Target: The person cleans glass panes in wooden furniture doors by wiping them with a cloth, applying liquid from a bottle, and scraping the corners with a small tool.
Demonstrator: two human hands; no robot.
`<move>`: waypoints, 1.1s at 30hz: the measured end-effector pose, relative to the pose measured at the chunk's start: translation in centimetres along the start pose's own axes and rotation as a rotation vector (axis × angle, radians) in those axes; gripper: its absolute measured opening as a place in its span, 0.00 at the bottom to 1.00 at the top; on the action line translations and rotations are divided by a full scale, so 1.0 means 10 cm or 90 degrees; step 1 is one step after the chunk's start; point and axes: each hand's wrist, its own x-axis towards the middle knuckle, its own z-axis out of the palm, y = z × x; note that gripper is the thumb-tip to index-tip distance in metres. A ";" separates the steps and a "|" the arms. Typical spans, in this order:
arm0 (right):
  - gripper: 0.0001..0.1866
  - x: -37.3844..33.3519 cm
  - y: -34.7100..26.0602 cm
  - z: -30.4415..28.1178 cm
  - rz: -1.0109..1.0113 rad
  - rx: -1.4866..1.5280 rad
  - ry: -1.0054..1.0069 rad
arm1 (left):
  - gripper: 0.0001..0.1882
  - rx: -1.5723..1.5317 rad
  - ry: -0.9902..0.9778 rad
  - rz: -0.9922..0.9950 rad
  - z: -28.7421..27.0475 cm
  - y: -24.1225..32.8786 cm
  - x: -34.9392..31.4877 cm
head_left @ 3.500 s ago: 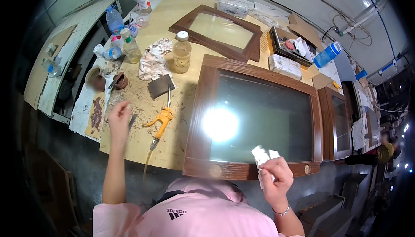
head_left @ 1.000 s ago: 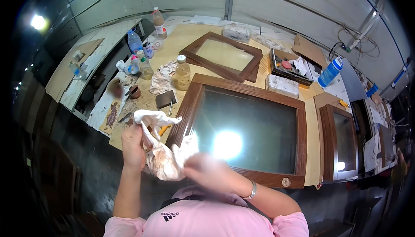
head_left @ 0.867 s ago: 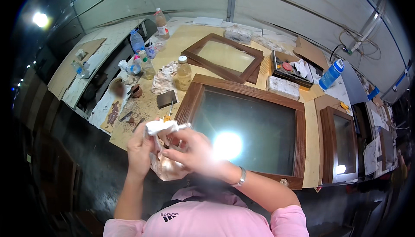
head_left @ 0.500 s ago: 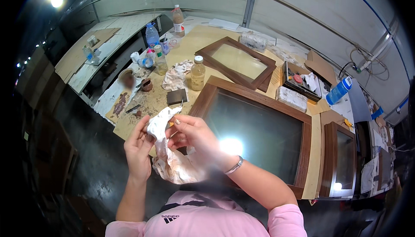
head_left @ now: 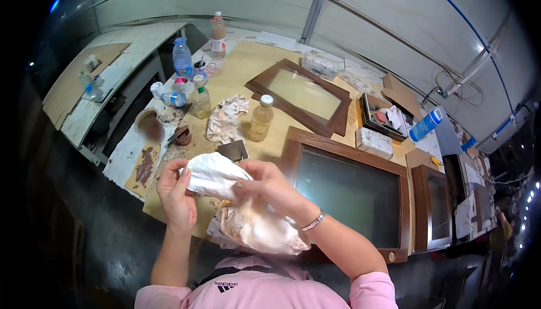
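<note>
The left hand (head_left: 178, 195) and right hand (head_left: 273, 186) pinch a stained white rag (head_left: 211, 175) between them; its slack hangs below; a careless swing could smear the glass-panelled wooden door (head_left: 352, 190) to their right.

Our left hand (head_left: 176, 196) points upward in a pinch. Our right hand (head_left: 274, 188) curls beside it, its forearm (head_left: 350, 242) slanting inward from our right.
</note>
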 end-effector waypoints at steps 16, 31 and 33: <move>0.15 0.62 0.17 -0.16 -0.049 0.092 0.153 | 0.16 -0.158 -0.063 -0.274 -0.48 -0.82 0.80; 0.14 1.17 0.36 -0.52 0.041 -0.029 0.447 | 0.15 -0.242 0.027 -0.305 -0.48 -1.04 0.94; 0.22 1.40 0.30 -0.70 0.015 -0.221 0.646 | 0.15 -0.228 0.083 -0.317 -0.50 -1.08 0.96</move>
